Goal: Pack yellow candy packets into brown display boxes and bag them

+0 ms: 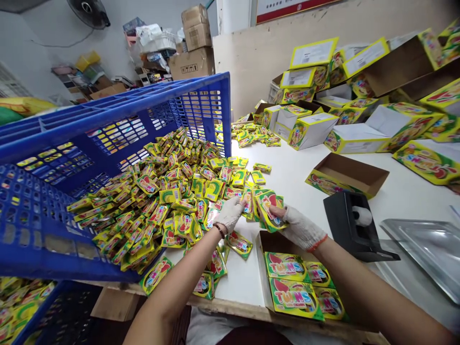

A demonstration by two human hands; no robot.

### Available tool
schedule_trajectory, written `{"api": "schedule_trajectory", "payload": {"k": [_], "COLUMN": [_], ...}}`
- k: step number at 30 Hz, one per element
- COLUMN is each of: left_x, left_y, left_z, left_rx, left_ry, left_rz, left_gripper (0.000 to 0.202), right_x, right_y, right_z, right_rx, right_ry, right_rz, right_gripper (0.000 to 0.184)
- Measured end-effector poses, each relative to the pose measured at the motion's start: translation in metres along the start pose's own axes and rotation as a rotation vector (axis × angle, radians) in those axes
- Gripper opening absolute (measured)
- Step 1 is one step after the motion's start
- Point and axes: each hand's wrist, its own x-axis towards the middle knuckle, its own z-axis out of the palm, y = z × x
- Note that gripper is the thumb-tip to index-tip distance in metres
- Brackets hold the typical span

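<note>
Our right grip (pixel 302 229) clasps packs (pixel 268 205) near the box (pixel 276 243); our left grip (pixel 229 215) touches them, whether clenched we cannot tell.

Glossy card packets (pixel 179 223); smooth plastic crate (pixel 227 112) at left; rough knitted cloth gloves (pixel 304 229); shiny metal tray (pixel 427 249) at right.

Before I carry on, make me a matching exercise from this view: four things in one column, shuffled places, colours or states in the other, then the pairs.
1. Right hand
2. Crate
3. Fan
4. Tape dispenser

A. Upper left of the view
B. Gloved, gripping packs
C. Black, on the table
D. Blue, with many packs heaped inside

Pairs: 1-B, 2-D, 3-A, 4-C
</note>
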Motion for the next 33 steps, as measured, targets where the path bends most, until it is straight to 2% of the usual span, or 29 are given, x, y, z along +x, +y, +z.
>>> {"api": "schedule_trajectory", "payload": {"k": [3, 5, 7, 10, 12, 14, 17, 20, 22, 24, 27, 29, 30, 33], "left_x": [-0.012, -0.024, -0.039, -0.057, -0.059, -0.052, -0.034, -0.023, -0.019, -0.014, -0.002, 0.006, 0.008, 0.007], "left_y": [0.007, 0.004, -0.004, -0.016, -0.021, -0.024, -0.023, -0.018, -0.015, -0.011, -0.010, -0.012, -0.014, -0.026], "left_z": [-0.005, -0.008, -0.007, -0.002, 0.001, 0.000, -0.005, -0.011, -0.017, -0.024, -0.034, -0.037, -0.037, -0.028], "left_rx": [0.002, 0.041, 0.096, 0.159, 0.153, 0.092, -0.075, -0.264, -0.362, -0.426, -0.460, -0.446, -0.430, -0.364], "left_ry": [-0.051, -0.138, -0.237, -0.325, -0.315, -0.254, -0.129, -0.074, -0.086, -0.122, -0.192, -0.234, -0.250, -0.259], "left_rz": [0.066, 0.104, 0.133, 0.132, 0.096, 0.041, -0.038, -0.055, -0.046, -0.038, -0.043, -0.064, -0.080, -0.122], "left_gripper": [0.046, 0.031, 0.008, 0.023, 0.026, 0.023, 0.018, 0.028, 0.033, 0.035, 0.031, 0.025, 0.024, 0.027], "right_x": [0.005, 0.003, -0.002, -0.009, -0.012, -0.012, -0.012, -0.013, -0.014, -0.010, 0.008, 0.025, 0.033, 0.055], "right_y": [-0.002, -0.005, -0.008, -0.012, -0.014, -0.016, -0.020, -0.030, -0.040, -0.048, -0.047, -0.035, -0.026, 0.004], "right_z": [0.000, -0.007, -0.015, -0.023, -0.023, -0.020, -0.017, -0.017, -0.014, -0.007, 0.011, 0.024, 0.030, 0.045], "right_rx": [-0.017, -0.043, -0.071, -0.102, -0.117, -0.123, -0.125, -0.217, -0.424, -0.748, -1.266, -1.509, -1.600, -1.781], "right_ry": [0.014, 0.031, 0.049, 0.053, 0.048, 0.051, 0.062, 0.029, -0.055, -0.194, -0.356, -0.407, -0.432, -0.519], "right_rz": [-0.007, -0.006, -0.006, -0.002, 0.013, 0.029, 0.029, -0.013, -0.063, -0.124, -0.303, -0.415, -0.422, -0.301], "right_gripper": [0.045, 0.044, 0.044, 0.045, 0.045, 0.045, 0.042, 0.045, 0.055, 0.063, 0.058, 0.055, 0.055, 0.057]}}
